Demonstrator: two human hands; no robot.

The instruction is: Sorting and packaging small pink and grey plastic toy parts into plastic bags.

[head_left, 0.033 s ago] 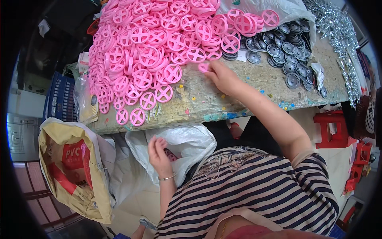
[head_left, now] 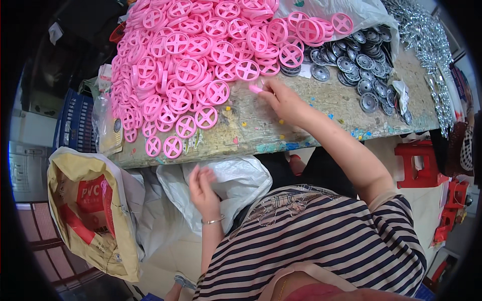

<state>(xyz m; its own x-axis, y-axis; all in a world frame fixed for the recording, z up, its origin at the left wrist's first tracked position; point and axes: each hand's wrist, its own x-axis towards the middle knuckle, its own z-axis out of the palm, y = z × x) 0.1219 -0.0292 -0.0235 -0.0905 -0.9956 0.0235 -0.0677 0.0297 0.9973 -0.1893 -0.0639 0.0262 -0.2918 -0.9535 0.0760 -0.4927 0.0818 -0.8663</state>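
My right hand pinches a pink plastic wheel just above the worktable, beside the front of the heap. The wheel is tilted nearly edge-on, and my fingers cover part of it. That heap is of pink four-spoked wheels, piled high across the left and middle of the table. Over the mouth of a white woven bag, my left hand is raised with its fingers stretched out and slightly blurred; I see nothing in it.
Dark grey discs lie heaped on the right of the paint-spotted table, with silver tinsel beyond. At lower left stands an open yellowish paper sack. Red stools are on the floor at right.
My left hand has shifted slightly right, its fingers swinging over the bag's mouth. In my right hand the pink wheel has turned more edge-on.
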